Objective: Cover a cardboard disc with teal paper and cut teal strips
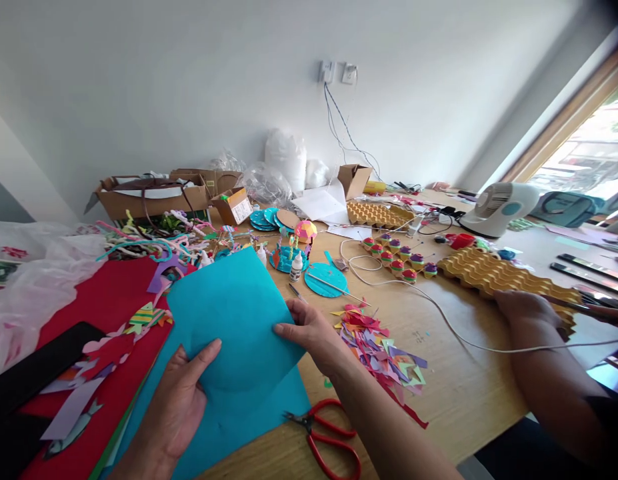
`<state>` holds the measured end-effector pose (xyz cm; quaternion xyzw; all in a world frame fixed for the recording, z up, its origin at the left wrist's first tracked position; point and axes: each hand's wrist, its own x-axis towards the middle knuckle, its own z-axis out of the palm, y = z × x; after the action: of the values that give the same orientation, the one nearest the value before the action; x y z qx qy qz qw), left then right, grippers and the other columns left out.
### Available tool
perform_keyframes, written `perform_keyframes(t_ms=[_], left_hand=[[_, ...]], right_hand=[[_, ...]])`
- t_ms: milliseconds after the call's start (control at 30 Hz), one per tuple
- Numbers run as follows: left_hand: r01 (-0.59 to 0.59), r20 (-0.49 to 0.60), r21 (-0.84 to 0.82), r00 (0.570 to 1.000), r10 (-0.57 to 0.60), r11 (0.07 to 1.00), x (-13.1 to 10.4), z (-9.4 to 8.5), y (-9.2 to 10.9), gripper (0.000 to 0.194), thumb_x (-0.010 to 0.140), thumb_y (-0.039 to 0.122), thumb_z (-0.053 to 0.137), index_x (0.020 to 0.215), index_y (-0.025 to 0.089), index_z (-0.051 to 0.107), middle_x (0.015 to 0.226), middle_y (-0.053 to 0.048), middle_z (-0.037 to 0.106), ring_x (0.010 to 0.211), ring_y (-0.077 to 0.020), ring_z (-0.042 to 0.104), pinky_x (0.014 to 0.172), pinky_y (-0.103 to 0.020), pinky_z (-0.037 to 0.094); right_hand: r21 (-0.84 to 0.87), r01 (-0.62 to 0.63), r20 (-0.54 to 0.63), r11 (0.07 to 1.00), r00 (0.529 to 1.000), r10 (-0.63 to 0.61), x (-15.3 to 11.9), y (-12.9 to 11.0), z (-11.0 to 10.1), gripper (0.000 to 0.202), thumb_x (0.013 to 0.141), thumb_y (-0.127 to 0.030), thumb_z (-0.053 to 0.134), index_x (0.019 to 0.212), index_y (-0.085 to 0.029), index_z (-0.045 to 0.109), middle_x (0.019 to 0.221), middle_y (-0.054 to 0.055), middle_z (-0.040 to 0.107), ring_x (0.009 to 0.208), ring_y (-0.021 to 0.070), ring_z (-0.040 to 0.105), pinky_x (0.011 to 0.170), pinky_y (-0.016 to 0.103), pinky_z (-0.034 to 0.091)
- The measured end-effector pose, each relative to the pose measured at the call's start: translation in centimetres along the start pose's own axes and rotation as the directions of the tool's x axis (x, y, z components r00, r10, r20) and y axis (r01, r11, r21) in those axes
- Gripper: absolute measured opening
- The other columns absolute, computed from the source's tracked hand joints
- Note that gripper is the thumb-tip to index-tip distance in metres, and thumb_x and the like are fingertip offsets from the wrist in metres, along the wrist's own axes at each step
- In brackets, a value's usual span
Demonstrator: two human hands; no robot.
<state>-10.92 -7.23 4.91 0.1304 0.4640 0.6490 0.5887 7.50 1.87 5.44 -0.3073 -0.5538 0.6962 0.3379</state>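
A blue sheet of paper (239, 313) is held up in front of me, tilted, between both hands. My left hand (186, 393) pinches its lower left edge, thumb on the front. At its right edge, my right hand (309, 330) grips it with the thumb on top; the fingers behind are partly hidden. Under it lies a larger blue sheet (249, 427) on the table. Red-handled scissors (333, 433) rest just right of that sheet, below my right forearm. Colourful paper scraps (379, 347) are heaped to the right of my right hand.
Red sheets (113, 287) and a black object (43, 367) lie left. Beyond are a glue bottle (296, 268), a blue disc (326, 280) and a small carousel-like model (305, 233). A co-worker's hand (529, 310) touches an egg tray (503, 277) at right. A white cable (439, 310) crosses the table.
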Motion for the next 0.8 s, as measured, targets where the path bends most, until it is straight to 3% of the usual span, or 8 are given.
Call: perform_keyframes(t_ms=[167, 333, 433, 567, 633, 733, 800], left_hand=[[-0.087, -0.145, 0.117, 0.984, 0.104, 0.989, 0.2, 0.3, 0.0, 0.055, 0.063, 0.030, 0.074, 0.115, 0.033, 0.054, 0.113, 0.002, 0.064, 0.122, -0.0241, 0.041, 0.098, -0.036, 0.038], [-0.190, -0.023, 0.130, 0.981, 0.195, 0.973, 0.8, 0.8, 0.1, 0.042, 0.064, 0.026, 0.073, 0.105, 0.026, 0.060, 0.092, 0.003, 0.071, 0.104, -0.0228, 0.057, 0.087, -0.033, 0.046], [-0.168, 0.055, 0.103, 0.985, 0.163, 0.980, 0.9, 0.8, 0.4, 0.030, 0.066, 0.024, 0.071, 0.095, 0.023, 0.065, 0.080, 0.002, 0.072, 0.083, -0.0212, 0.065, 0.074, -0.031, 0.050], [-0.116, 0.106, 0.071, 0.989, 0.108, 0.991, 0.7, 0.4, 1.0, 0.005, 0.066, 0.023, 0.071, 0.067, 0.023, 0.066, 0.063, 0.005, 0.069, 0.057, -0.0149, 0.062, 0.057, -0.024, 0.048], [-0.126, 0.080, 0.065, 0.989, 0.121, 0.990, 0.6, 0.3, 1.2, 0.013, 0.064, 0.022, 0.072, 0.056, 0.022, 0.062, 0.054, 0.007, 0.064, 0.050, -0.0123, 0.057, 0.053, -0.022, 0.046], [-0.120, 0.033, 0.062, 0.992, 0.119, 0.991, 0.7, 0.1, 1.4, 0.015, 0.064, 0.028, 0.072, 0.056, 0.021, 0.061, 0.054, 0.005, 0.063, 0.053, -0.0145, 0.056, 0.052, -0.024, 0.045], [-0.125, -0.002, 0.086, 0.992, 0.126, 0.988, 0.7, 0.2, 1.3, 0.012, 0.064, 0.032, 0.071, 0.066, 0.022, 0.064, 0.064, 0.003, 0.067, 0.069, -0.0191, 0.061, 0.060, -0.026, 0.047]], right_hand=[[0.187, -0.070, -0.006, 0.980, 0.997, 0.072, -0.6, 0.7, 0.0, 0.029, 0.061, -0.026, 0.074, 0.085, -0.017, 0.060, 0.080, 0.000, 0.066, 0.072, 0.0177, 0.061, 0.072, 0.034, 0.048], [0.218, -0.057, 0.026, 0.974, 0.998, 0.052, -1.4, 0.9, 0.1, 0.030, 0.063, -0.024, 0.073, 0.090, -0.018, 0.060, 0.086, 0.001, 0.067, 0.079, 0.0197, 0.062, 0.076, 0.036, 0.048], [0.230, -0.055, 0.033, 0.972, 0.998, 0.048, -1.7, 1.0, 0.1, 0.030, 0.064, -0.025, 0.072, 0.091, -0.018, 0.061, 0.088, 0.002, 0.067, 0.080, 0.0204, 0.062, 0.078, 0.037, 0.047], [0.255, -0.073, 0.007, 0.964, 0.997, 0.073, -1.8, 1.1, -0.2, 0.031, 0.063, -0.026, 0.073, 0.091, -0.017, 0.061, 0.085, 0.003, 0.068, 0.079, 0.0208, 0.063, 0.078, 0.039, 0.047], [0.261, -0.072, -0.004, 0.963, 0.997, 0.076, -1.9, 1.1, -0.3, 0.032, 0.063, -0.026, 0.073, 0.091, -0.017, 0.061, 0.086, 0.003, 0.068, 0.079, 0.0210, 0.063, 0.079, 0.039, 0.047], [0.266, -0.067, -0.004, 0.962, 0.997, 0.071, -1.9, 1.3, -0.3, 0.033, 0.063, -0.027, 0.073, 0.093, -0.017, 0.062, 0.087, 0.003, 0.068, 0.079, 0.0217, 0.063, 0.079, 0.039, 0.047], [0.264, -0.063, -0.004, 0.962, 0.998, 0.066, -1.9, 1.4, -0.2, 0.033, 0.063, -0.028, 0.073, 0.093, -0.017, 0.062, 0.088, 0.003, 0.068, 0.079, 0.0220, 0.063, 0.078, 0.040, 0.047]])
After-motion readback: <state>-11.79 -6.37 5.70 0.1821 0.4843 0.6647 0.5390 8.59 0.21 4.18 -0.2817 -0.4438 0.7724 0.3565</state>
